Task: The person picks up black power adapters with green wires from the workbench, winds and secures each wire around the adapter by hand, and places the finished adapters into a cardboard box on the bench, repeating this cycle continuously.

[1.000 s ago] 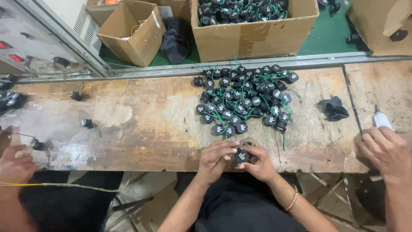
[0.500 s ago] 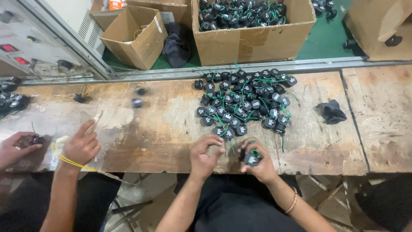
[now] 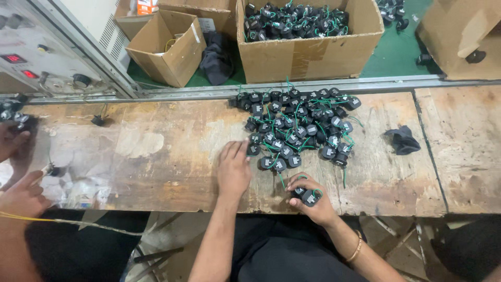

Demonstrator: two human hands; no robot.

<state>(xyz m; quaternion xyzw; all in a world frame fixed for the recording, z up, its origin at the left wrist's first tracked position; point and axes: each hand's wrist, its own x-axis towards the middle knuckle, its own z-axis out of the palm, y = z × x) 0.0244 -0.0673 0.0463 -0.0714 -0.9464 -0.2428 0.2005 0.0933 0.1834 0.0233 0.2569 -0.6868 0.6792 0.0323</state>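
From my feed, the right hand (image 3: 312,201) is curled tight around a small black part with a green wire (image 3: 308,197), down at the near edge of the wooden surface (image 3: 172,156). The left hand (image 3: 233,169) lies flat with fingers spread, fingertips just reaching the pile of black parts (image 3: 297,122). A co-worker's hand (image 3: 21,196) is at the far left, and a cardboard box (image 3: 308,47) of parts sits beyond.

A small black round part (image 3: 308,197) with a green wire lies low in the frame's centre, just below a heap of the same parts (image 3: 300,122) on the wooden bench.
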